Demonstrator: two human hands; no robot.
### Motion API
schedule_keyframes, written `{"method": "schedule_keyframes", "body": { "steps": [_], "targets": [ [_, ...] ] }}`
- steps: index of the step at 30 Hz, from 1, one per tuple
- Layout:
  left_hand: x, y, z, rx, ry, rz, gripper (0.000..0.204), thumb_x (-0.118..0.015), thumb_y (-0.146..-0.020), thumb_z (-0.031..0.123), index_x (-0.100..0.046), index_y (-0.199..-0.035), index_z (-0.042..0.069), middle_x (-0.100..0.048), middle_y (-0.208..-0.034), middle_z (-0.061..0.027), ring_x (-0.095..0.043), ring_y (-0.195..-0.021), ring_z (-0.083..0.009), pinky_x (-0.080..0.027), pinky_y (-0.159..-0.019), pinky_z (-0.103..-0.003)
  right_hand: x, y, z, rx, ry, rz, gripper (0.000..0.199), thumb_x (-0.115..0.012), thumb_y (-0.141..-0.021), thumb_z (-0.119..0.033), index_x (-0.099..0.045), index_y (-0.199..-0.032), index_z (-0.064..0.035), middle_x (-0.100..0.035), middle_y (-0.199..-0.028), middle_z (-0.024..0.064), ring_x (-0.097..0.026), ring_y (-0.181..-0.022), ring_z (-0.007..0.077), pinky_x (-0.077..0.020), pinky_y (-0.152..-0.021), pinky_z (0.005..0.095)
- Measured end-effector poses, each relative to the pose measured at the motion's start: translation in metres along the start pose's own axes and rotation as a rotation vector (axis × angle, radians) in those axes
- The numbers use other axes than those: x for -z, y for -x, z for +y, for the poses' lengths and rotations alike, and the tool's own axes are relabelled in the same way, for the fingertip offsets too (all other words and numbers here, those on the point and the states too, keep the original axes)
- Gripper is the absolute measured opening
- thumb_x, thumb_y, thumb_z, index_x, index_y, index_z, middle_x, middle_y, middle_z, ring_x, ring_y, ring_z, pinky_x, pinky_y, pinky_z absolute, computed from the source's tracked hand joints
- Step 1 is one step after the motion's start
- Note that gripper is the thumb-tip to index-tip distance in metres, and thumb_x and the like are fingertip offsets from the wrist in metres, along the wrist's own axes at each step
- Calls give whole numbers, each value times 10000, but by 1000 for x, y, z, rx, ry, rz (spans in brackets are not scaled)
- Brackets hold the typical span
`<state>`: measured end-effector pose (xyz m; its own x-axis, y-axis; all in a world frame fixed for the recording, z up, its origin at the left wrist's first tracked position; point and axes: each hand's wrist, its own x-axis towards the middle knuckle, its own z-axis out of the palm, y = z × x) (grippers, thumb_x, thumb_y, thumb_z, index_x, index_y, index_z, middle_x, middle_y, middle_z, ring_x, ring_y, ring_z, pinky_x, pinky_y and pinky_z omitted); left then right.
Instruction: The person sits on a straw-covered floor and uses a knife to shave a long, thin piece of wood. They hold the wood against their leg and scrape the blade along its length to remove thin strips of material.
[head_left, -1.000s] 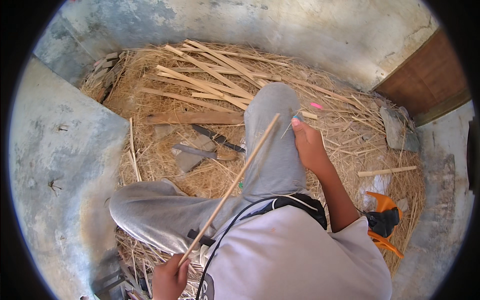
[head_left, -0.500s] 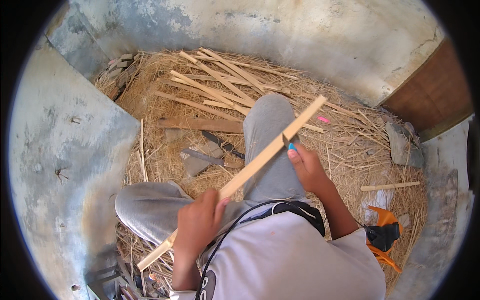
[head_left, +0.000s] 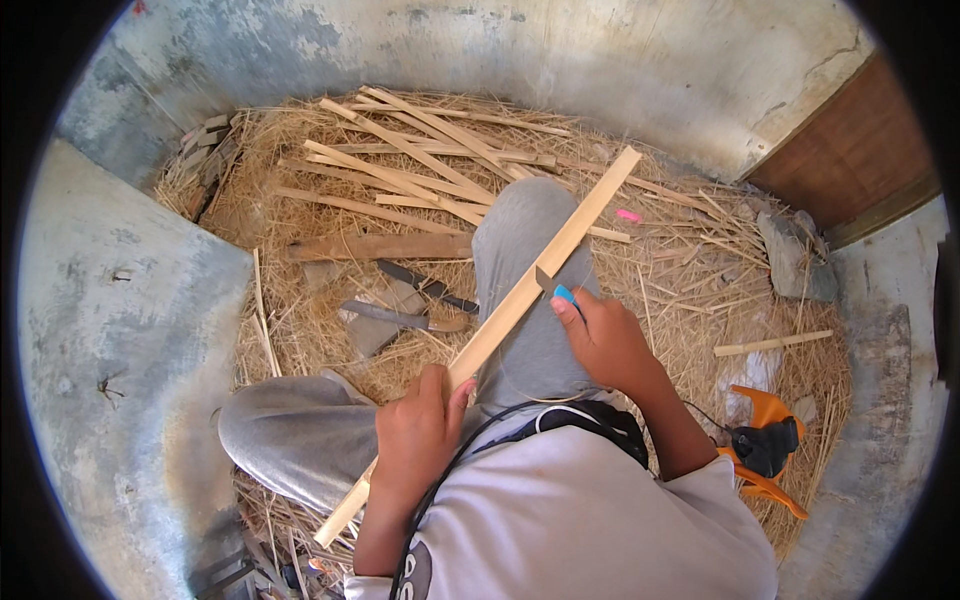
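A long pale strip, likely bamboo [head_left: 503, 322], slants across my lap and over my raised right knee. My left hand [head_left: 415, 428] is wrapped round its lower part. In my right hand [head_left: 607, 335] is a small knife [head_left: 562, 292] with a blue handle. Its dark blade lies against the strip's right edge, near the knee. Most of the handle is hidden by my fingers.
Several similar strips [head_left: 430, 150] lie heaped on straw-like shavings [head_left: 690, 300] ahead. Two larger knives [head_left: 395, 314] rest by a flat stone [head_left: 372, 335] and a brown board [head_left: 380, 247]. An orange-and-black object [head_left: 765, 445] sits at right. Walls [head_left: 130, 320] close in the space.
The strip has shifted upward through the view with my left hand, its lower end now nearer my left forearm. My right hand with the knife has moved slightly left and nearer me.
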<state>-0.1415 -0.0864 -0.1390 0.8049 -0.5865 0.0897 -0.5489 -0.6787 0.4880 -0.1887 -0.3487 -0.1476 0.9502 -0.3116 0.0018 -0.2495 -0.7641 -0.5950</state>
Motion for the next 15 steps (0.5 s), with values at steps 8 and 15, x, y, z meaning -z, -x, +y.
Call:
{"method": "schedule_keyframes", "body": {
  "steps": [8,15],
  "targets": [
    [6,9,6,22,14,-27,278,-669,-955,304,-563,-993,51,-632,-715,-143,-638,-563,-344,-487,-488,-419,-14,-4,3,-160,-124,112,463,-463,-1047,-435,-598,-909,-14,-611,-667,246,-621,-673,473,-462,-607,547],
    [30,38,2,64,16,-30,293,-710,-923,261,-586,-1070,39,-643,-784,-139,-648,-609,-343,-501,-518,-411,-1,-10,-4,-83,-99,-30,480,-477,-1042,-445,-587,-880,-8,-604,-670,249,-606,-657,467,-455,-596,530]
  ]
}}
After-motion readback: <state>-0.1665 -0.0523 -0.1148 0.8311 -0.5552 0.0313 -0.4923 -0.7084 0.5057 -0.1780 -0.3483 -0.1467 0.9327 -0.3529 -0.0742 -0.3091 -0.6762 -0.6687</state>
